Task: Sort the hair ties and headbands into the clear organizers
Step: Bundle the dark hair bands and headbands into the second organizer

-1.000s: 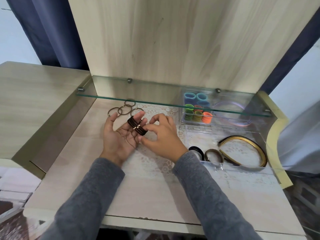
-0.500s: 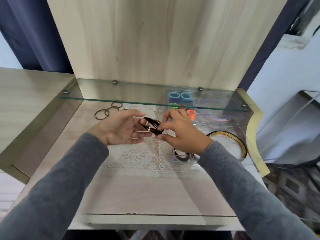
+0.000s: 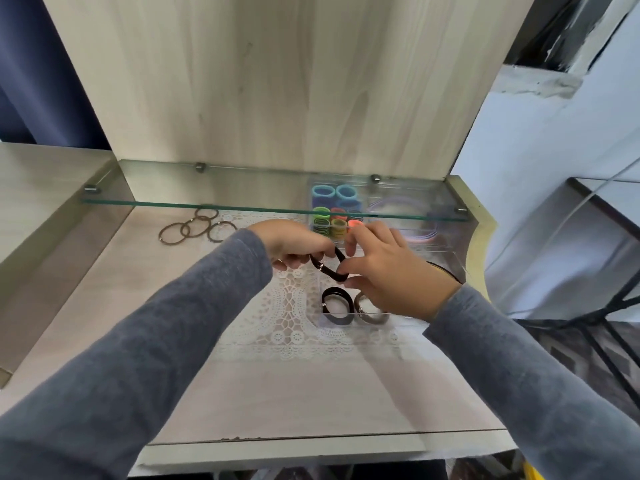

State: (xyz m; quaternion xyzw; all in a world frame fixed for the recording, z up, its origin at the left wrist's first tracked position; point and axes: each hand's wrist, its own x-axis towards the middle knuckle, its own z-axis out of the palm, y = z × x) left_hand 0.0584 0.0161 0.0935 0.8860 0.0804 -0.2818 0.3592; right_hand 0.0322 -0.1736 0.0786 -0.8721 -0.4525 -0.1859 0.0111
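Both hands meet over the lace mat (image 3: 287,317), sharing a small bundle of dark hair ties (image 3: 325,268): thin, smooth elastic loops, with a tiny metal bead showing on them. The left hand (image 3: 294,242) has its fingers curled around one end of the bundle. The right hand (image 3: 394,275) pinches the other end between thumb and fingertips, its other fingers loosely bent. The bundle hangs just above the left end of the front clear organizer (image 3: 349,325), a shallow box of see-through plastic.

Inside that box a glossy black hair tie (image 3: 336,304) lies as an oval loop, with a taupe hair tie (image 3: 370,311) just beside it, partly hidden by the right wrist. A thin dark headband (image 3: 446,271) curves out from behind that hand.

Further back, under the glass shelf (image 3: 207,204), a second clear organizer (image 3: 398,194) holds fat, fuzzy coloured hair ties (image 3: 332,216) in blue, green, yellow and orange, stacked in rows, and a slim lilac headband (image 3: 408,204) beside them.

Four loose brown hair ties (image 3: 197,228), thin rings overlapping one another, lie on the pale wood-grain tabletop (image 3: 277,393) to the left. Both arms wear soft grey knit sleeves (image 3: 156,341).
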